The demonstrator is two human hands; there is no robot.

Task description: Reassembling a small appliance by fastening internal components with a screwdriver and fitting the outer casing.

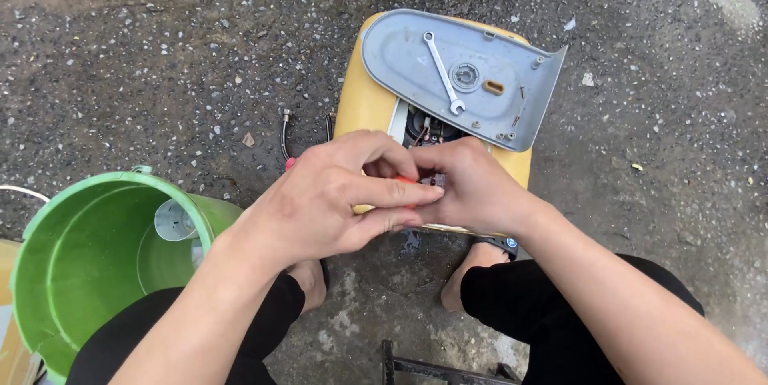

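the scene is set outdoors on rough, dark, pebbled concrete ground (656, 153), damp in patches. a yellow appliance housing (362, 105) is laid on that ground ahead of the squatting person, and a grey, wing-shaped cover plate (408, 61) is rested across its upper part, shifted aside so that wiring and dark inner parts (424, 127) are exposed beneath its lower edge. a silver open-ended spanner (442, 73) is laid on the cover plate. a green plastic bucket (72, 265) is stood at the left, with a small metal part (174, 219) seen against its inner wall. a thin metal hose (284, 133) is curled on the ground just beside the housing.

both hands are brought together over the lower, open end of the housing. the left hand (324, 205) is curled, its fingers closed around a red-orange handled tool (406, 180), of which only a small part is seen. the right hand (480, 189) is pressed against the left, fingers bent inward and narrow at the same spot; whether anything is gripped by it cannot be told. both forearms are angled inward from the bottom corners, above bent knees in black trousers and two feet.
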